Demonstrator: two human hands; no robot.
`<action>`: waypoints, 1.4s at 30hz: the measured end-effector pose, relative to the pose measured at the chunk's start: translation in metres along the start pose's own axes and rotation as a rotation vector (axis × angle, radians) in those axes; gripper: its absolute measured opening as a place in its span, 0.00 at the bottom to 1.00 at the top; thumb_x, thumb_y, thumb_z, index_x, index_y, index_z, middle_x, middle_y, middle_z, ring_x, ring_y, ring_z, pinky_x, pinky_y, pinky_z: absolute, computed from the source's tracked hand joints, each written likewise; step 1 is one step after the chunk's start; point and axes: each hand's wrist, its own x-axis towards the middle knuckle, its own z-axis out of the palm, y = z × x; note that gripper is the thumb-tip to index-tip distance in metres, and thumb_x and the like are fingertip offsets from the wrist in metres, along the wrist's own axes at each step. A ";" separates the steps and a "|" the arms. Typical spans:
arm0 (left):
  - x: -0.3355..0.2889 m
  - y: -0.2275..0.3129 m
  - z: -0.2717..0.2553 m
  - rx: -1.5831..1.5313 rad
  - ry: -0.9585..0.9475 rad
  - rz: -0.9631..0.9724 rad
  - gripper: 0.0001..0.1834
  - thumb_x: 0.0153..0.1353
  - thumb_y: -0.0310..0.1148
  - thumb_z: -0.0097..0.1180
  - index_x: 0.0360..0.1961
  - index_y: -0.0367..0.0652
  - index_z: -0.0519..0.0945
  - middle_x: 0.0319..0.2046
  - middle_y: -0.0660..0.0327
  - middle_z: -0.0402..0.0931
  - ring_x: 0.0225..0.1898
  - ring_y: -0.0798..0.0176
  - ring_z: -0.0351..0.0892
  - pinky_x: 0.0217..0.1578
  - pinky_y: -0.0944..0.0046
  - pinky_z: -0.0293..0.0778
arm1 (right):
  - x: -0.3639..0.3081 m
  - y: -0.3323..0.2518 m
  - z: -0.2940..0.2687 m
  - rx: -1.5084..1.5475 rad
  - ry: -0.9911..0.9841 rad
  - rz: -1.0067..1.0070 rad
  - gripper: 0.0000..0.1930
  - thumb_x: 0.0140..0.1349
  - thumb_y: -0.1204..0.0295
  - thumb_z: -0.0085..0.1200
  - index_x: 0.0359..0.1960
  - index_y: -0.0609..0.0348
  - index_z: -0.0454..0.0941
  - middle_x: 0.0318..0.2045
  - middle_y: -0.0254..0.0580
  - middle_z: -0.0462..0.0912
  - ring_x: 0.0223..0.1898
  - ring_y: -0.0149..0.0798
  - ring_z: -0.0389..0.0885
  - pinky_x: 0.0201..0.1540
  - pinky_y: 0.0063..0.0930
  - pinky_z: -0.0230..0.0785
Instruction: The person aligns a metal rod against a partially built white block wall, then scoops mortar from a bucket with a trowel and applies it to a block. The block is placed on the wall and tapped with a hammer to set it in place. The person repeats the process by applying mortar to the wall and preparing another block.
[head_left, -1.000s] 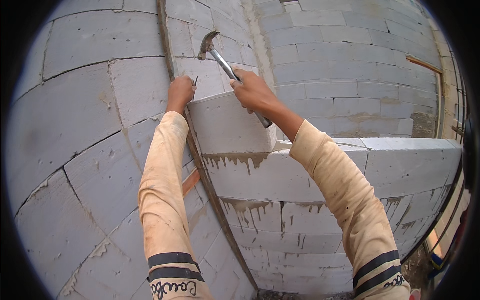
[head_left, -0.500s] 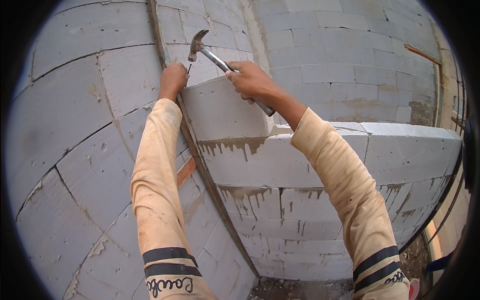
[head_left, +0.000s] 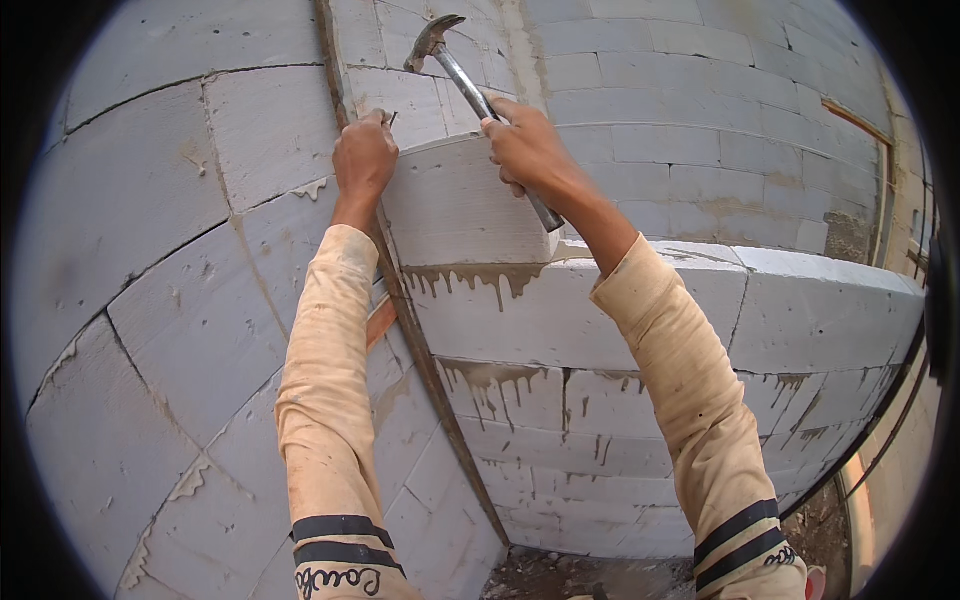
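My left hand (head_left: 364,158) is closed around a nail (head_left: 392,120), whose dark tip end shows past the fingers. It is held where the left wall meets the top of a white block (head_left: 465,205). In my right hand (head_left: 530,145) is a claw hammer (head_left: 462,82) with a metal shaft and dark handle end. Its head is raised above and to the right of the nail, apart from it. The block sits on the top course of a low wall, with grey mortar (head_left: 480,280) dripping below it.
A long wooden strip (head_left: 425,360) runs down the corner between the left block wall (head_left: 170,200) and the low block wall (head_left: 600,320). Another block wall (head_left: 660,110) rises behind. Dark bars (head_left: 900,410) stand at the far right, and rubble (head_left: 560,577) covers the floor below.
The hammer has risen, its head now farther from the nail and higher in view. My left hand still grips the nail, now tilted differently. The view has shifted slightly.
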 end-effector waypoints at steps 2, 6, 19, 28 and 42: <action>-0.049 0.015 -0.013 -0.170 0.145 -0.038 0.13 0.61 0.32 0.61 0.45 0.40 0.84 0.43 0.50 0.84 0.46 0.44 0.83 0.48 0.50 0.79 | -0.003 -0.001 0.002 0.047 0.096 -0.027 0.26 0.75 0.67 0.44 0.73 0.58 0.61 0.22 0.31 0.69 0.18 0.28 0.69 0.17 0.27 0.66; -0.117 0.051 -0.013 -0.119 0.049 0.188 0.25 0.60 0.38 0.64 0.57 0.44 0.77 0.60 0.52 0.70 0.66 0.44 0.65 0.61 0.50 0.68 | -0.005 -0.004 0.013 0.048 0.169 -0.128 0.27 0.74 0.68 0.44 0.74 0.59 0.60 0.21 0.32 0.70 0.17 0.27 0.69 0.18 0.27 0.66; -0.072 0.110 0.065 -0.513 0.149 0.253 0.30 0.62 0.44 0.58 0.63 0.45 0.71 0.58 0.54 0.72 0.66 0.49 0.64 0.68 0.41 0.58 | 0.011 -0.002 0.058 -0.305 0.161 -0.179 0.28 0.72 0.66 0.46 0.72 0.60 0.64 0.22 0.36 0.75 0.17 0.28 0.72 0.24 0.28 0.69; -0.048 0.118 0.104 -0.497 0.180 0.146 0.23 0.68 0.43 0.49 0.60 0.45 0.72 0.56 0.56 0.74 0.62 0.51 0.67 0.67 0.46 0.60 | 0.000 -0.009 0.068 -0.370 0.372 -0.136 0.24 0.69 0.66 0.45 0.65 0.56 0.73 0.49 0.55 0.84 0.64 0.57 0.73 0.67 0.78 0.35; -0.059 0.118 0.117 -0.527 0.180 0.147 0.20 0.70 0.43 0.45 0.55 0.43 0.74 0.54 0.56 0.75 0.59 0.52 0.71 0.66 0.49 0.62 | 0.009 -0.006 0.056 -0.372 0.324 -0.252 0.27 0.72 0.69 0.46 0.70 0.67 0.65 0.26 0.41 0.79 0.23 0.33 0.76 0.26 0.32 0.71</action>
